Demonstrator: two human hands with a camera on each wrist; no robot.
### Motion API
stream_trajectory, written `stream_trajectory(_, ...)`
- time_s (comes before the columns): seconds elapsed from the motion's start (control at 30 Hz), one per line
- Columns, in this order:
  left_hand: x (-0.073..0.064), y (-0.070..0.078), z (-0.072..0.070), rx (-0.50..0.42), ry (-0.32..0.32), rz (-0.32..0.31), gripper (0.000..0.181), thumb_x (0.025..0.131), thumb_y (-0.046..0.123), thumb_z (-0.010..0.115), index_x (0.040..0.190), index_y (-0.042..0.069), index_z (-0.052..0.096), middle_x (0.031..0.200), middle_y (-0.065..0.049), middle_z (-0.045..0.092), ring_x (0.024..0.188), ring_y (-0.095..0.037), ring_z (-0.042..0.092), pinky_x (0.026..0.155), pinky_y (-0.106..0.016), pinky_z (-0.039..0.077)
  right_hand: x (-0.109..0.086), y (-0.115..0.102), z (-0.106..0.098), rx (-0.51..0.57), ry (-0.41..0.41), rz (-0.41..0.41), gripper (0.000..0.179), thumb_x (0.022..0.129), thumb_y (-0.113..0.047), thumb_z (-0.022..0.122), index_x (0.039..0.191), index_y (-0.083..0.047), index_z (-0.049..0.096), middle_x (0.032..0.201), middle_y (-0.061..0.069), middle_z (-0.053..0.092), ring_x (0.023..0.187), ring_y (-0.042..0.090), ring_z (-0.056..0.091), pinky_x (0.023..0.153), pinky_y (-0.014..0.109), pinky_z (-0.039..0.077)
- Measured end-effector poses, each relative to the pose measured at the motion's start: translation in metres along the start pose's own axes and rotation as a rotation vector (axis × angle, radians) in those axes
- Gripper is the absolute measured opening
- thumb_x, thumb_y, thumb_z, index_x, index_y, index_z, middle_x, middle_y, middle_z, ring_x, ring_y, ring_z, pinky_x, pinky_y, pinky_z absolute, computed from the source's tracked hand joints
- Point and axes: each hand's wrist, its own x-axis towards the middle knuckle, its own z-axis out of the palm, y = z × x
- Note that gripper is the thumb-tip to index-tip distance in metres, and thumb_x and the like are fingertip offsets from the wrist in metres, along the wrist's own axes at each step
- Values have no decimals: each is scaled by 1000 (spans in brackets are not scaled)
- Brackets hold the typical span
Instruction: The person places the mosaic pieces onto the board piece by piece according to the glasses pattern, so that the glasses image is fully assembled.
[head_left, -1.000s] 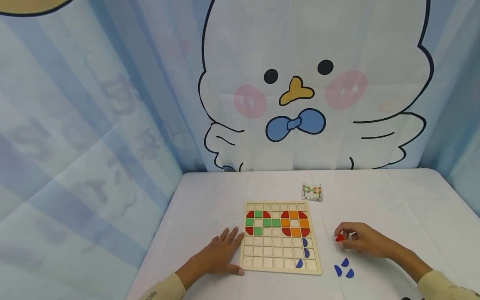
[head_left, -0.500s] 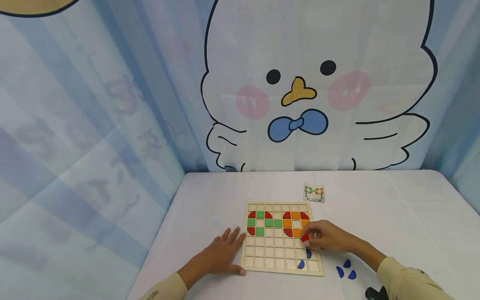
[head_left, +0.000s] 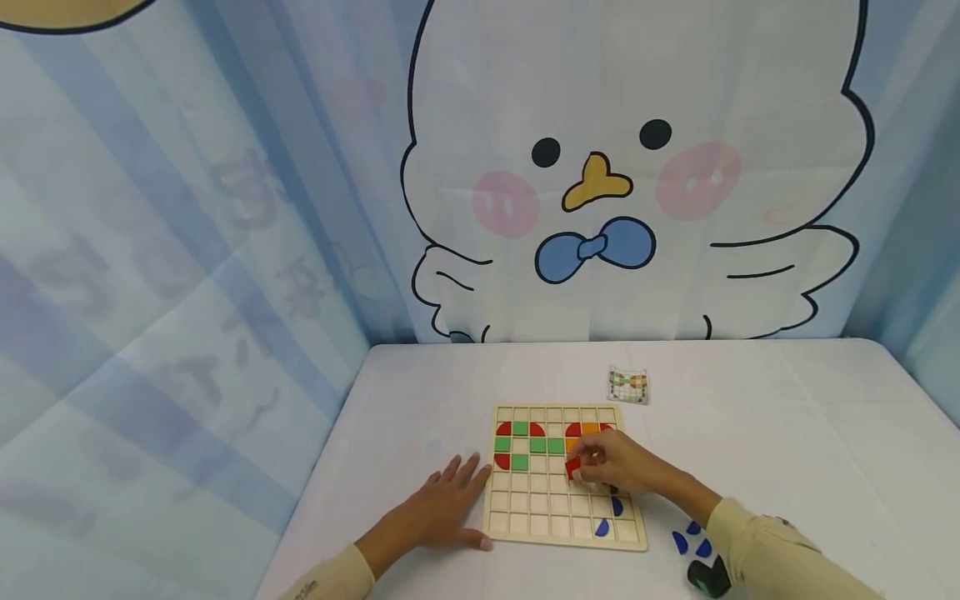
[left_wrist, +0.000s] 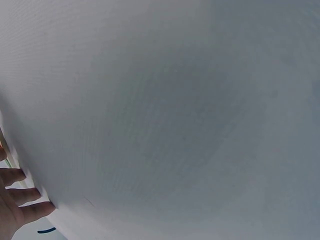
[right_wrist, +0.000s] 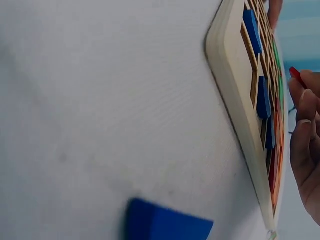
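Note:
A wooden grid board [head_left: 547, 537] lies on the white table, with red, green and orange pieces set in its upper rows. My right hand [head_left: 626, 462] pinches a small red piece [head_left: 573, 467] between thumb and fingers, over the board's middle right. It covers part of the orange and red group there. Blue rounded pieces [head_left: 617, 506] sit in the lower right cells; the right wrist view shows one blue piece [right_wrist: 263, 97] near the board's edge. My left hand [head_left: 446, 508] lies flat with spread fingers, fingertips at the board's left edge.
Several loose blue pieces [head_left: 703, 547] lie on the table right of the board, close to my right sleeve [head_left: 765, 542]. A dark object [head_left: 708, 577] shows beside that sleeve. A small pattern card [head_left: 628, 387] lies behind the board. A printed curtain [head_left: 480, 200] hangs at the back.
My right hand has carried the red piece leftward from the table at the right to over the board. The left hand has stayed at the board's left edge.

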Motion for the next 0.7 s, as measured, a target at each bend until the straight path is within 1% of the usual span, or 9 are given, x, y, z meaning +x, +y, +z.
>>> stream_trajectory(0.1,0,0,0,-6,-1,-4,109,75,83,59,161,26,24,169,-5,18,153,-37,23,114,-58,37,9,-2,4,-62,46,-5,16,90,-17,75,105,-11,72,81,-7,61,68,2,53,60,19,47)
stream_trajectory(0.37,-2,1,-2,-11,2,-4,110,74,83,61,160,26,25,169,-5,19,153,-37,24,113,-58,38,30,-6,21,-93,81,-29,15,90,-18,76,102,-10,73,79,-9,64,67,1,52,61,21,47)
stream_trajectory(0.57,0,1,-1,-12,-7,-6,110,74,83,61,161,26,24,169,-5,18,153,-37,23,114,-58,37,41,-11,34,-191,121,3,10,90,-22,77,98,-17,76,81,-14,65,71,3,52,66,22,46)
stream_trajectory(0.7,2,0,1,-9,-10,-4,109,75,83,60,161,26,24,169,-5,18,153,-37,23,114,-58,37,45,-14,37,-240,147,27,10,88,-24,78,97,-19,76,80,-16,64,71,3,51,66,22,44)
